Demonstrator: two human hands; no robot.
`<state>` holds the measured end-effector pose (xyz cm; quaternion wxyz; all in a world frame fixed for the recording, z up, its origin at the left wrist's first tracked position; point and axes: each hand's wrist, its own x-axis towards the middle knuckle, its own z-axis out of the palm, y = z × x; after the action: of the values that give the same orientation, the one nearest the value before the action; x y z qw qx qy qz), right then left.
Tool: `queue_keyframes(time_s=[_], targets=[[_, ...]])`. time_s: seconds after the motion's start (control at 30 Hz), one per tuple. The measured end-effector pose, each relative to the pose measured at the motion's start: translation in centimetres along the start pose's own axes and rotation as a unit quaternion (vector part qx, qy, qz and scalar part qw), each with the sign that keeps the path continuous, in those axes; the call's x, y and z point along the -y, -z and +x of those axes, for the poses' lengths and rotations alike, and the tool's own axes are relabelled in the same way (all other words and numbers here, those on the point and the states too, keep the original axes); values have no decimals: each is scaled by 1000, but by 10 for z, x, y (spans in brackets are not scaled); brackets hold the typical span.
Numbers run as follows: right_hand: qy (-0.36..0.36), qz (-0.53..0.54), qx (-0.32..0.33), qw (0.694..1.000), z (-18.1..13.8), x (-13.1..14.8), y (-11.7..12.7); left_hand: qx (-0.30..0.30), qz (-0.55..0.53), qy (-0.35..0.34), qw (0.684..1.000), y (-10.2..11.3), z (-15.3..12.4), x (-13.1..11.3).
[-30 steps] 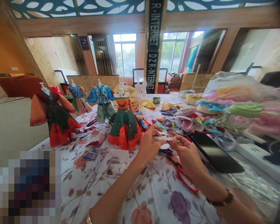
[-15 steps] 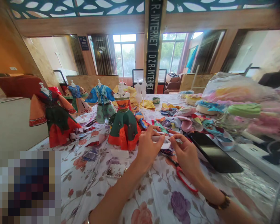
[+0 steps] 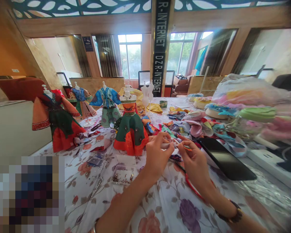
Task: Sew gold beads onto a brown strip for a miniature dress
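My left hand (image 3: pixel 157 155) and my right hand (image 3: pixel 195 161) meet over the floral tablecloth (image 3: pixel 165 207), both pinching a small white strip (image 3: pixel 171 145) held between their fingertips. My right fingers also pinch something thin and orange-green that I cannot make out. Just left of my hands stands a small mannequin in a green and orange dress (image 3: pixel 130 129). Red-handled scissors (image 3: pixel 194 189) lie on the cloth under my right wrist. A black phone (image 3: pixel 226 160) lies to the right of my right hand.
More dressed mannequins stand at the left: a red and green one (image 3: pixel 57 124), a blue one (image 3: pixel 108 105), and bare white ones (image 3: pixel 146 94). Fabric scraps (image 3: pixel 196 126) pile behind my hands. A clear bead box (image 3: pixel 122 176) lies front left. Bagged ribbon rolls (image 3: pixel 252 110) fill the right.
Both hands have drawn slightly nearer to me and closer together, still pinching the white strip. The view has shifted a little.
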<state>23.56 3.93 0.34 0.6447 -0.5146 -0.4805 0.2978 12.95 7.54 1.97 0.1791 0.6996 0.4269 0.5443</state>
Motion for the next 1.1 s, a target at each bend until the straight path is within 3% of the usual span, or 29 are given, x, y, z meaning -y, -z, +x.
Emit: queue_keyframes(time_s=[0.23,0.57,0.83,1.1], targets=[[-15,11,-11,1000,-4,3,-2,-23,7,-23,999,-3,-4,-3],[71,-40,-47,996,3,-8,1,-48,-8,-45,998,-7,-7,2],[31,-33,-64,997,6,-12,5,-65,-46,-12,997,0,-2,13],[-3,-24,-14,1000,3,-7,0,-62,-89,3,994,0,-3,17]])
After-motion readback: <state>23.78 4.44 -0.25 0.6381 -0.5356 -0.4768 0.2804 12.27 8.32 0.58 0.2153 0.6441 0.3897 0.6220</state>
